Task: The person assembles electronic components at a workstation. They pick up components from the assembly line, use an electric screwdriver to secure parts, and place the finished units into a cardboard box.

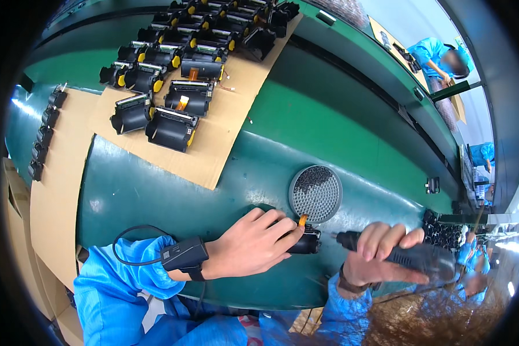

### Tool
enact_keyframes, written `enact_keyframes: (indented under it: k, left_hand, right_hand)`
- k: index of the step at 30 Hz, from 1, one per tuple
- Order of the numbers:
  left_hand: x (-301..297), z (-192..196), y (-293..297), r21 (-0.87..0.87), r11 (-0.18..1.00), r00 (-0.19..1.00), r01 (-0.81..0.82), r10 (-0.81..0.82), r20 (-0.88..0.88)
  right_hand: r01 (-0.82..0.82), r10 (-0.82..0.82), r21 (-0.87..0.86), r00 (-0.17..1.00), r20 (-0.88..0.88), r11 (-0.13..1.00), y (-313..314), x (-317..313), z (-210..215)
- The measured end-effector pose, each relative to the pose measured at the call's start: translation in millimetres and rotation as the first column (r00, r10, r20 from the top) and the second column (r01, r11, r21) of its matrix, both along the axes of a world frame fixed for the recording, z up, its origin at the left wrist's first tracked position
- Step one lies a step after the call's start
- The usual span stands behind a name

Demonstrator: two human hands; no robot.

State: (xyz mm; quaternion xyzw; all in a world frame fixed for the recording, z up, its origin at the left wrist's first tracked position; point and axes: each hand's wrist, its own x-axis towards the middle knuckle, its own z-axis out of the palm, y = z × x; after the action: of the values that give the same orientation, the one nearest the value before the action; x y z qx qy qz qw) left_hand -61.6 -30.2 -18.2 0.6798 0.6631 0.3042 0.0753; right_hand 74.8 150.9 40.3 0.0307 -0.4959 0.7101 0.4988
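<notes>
My left hand (251, 245) is closed on a black plastic housing (309, 243) lying on the green bench mat. An orange ribbon cable (303, 219) sticks up from it beside my fingertips, and the hand hides most of the housing's left part. In my right hand (378, 254), fingers wrapped round its body, is a black electric screwdriver (429, 260). Its tip points left toward the housing, apart from it. Just beyond the housing stands a round grey dish (338, 199) with a dimpled bottom and many small dark screws heaped at its far side.
Several black housings with yellow parts (173, 128) stand in rows on a cardboard sheet (207, 167) at the far left. More small black parts (43, 136) line another cardboard piece (57, 207) at left. A raised rail (352, 75) runs behind. Other people (435, 57) sit at right.
</notes>
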Motion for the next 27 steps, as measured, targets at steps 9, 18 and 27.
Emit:
enact_keyframes:
  k: [9,18,27]
  left_hand:
    - [0,-1,2,0.013,1.000,1.000,-0.002,0.002,0.026]
    - [0,0,1,0.010,1.000,1.000,-0.001,0.001,0.007]
    - [0,-1,1,0.010,1.000,1.000,0.002,-0.002,0.020]
  right_hand:
    - [-0.102,0.098,0.047,0.992,0.085,0.994,-15,5,-22]
    - [-0.092,0.084,0.075,0.991,0.101,0.993,-16,1,-25]
    - [-0.091,0.070,0.134,0.986,0.153,0.987,-21,-6,-20]
